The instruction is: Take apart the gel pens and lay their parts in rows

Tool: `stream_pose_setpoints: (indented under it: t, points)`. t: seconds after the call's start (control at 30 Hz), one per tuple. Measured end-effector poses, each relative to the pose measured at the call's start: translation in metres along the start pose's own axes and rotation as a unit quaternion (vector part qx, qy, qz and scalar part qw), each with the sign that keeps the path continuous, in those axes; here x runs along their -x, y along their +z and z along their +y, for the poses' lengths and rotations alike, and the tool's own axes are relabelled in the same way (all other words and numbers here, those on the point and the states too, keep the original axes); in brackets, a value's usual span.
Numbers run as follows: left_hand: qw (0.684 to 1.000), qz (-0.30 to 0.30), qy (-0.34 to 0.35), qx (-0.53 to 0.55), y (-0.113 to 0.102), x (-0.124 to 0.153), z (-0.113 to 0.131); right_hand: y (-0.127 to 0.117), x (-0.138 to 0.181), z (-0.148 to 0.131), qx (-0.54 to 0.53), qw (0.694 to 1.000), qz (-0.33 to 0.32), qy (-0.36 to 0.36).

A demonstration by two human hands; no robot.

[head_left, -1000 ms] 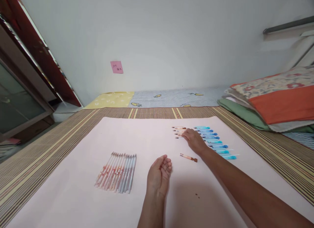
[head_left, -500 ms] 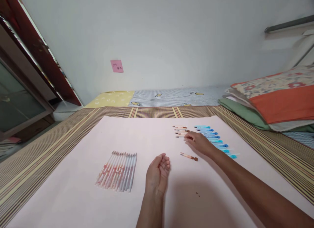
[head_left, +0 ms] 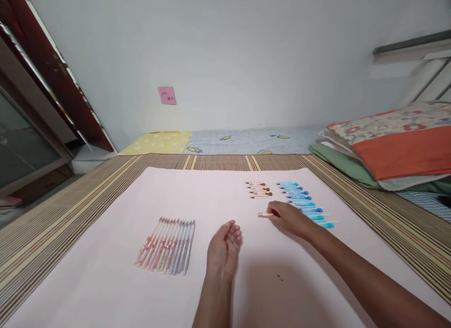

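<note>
My right hand (head_left: 287,217) is closed on a short pale pen (head_left: 264,215). Its left part sticks out past my fingers, while its other end is hidden in the hand. Just beyond lie pens with brown ends (head_left: 260,193) and a thin white stick (head_left: 260,198), laid one below another. Behind the wrist runs a column of blue-ended pens (head_left: 306,204), partly covered by the hand. My left hand (head_left: 224,248) rests on the pink sheet (head_left: 211,191), palm turned sideways, fingers loosely curled with nothing in them. Left of it lies a neat row of slim, clear-and-pink pens (head_left: 165,246).
Two small dark specks (head_left: 280,277) lie on the sheet between my arms. A striped mat (head_left: 88,196) spreads beneath the sheet. Folded bedding (head_left: 398,149) is piled at the right, and a pink note (head_left: 167,96) sticks to the wall.
My right hand has drawn back toward me from the brown-ended row and taken hold of the pen that lay alone below it. My left hand keeps its pose.
</note>
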State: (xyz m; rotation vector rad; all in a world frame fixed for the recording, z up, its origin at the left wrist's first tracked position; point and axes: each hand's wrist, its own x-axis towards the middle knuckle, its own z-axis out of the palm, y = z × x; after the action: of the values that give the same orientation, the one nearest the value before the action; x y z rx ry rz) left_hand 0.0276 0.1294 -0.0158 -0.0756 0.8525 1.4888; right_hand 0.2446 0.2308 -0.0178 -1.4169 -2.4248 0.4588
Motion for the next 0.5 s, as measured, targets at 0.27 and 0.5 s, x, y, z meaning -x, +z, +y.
stream_pose_setpoints:
  t: [0.27, 0.5]
  points:
    - [1.000, -0.004, 0.003, 0.000, -0.002, -0.002, -0.001, -0.024, -0.036, 0.011, 0.083, 0.995, -0.046, -0.002]
    - [1.000, -0.003, 0.001, -0.003, -0.002, -0.003, 0.000, -0.022, -0.033, 0.016, 0.076, 0.996, -0.039, 0.035]
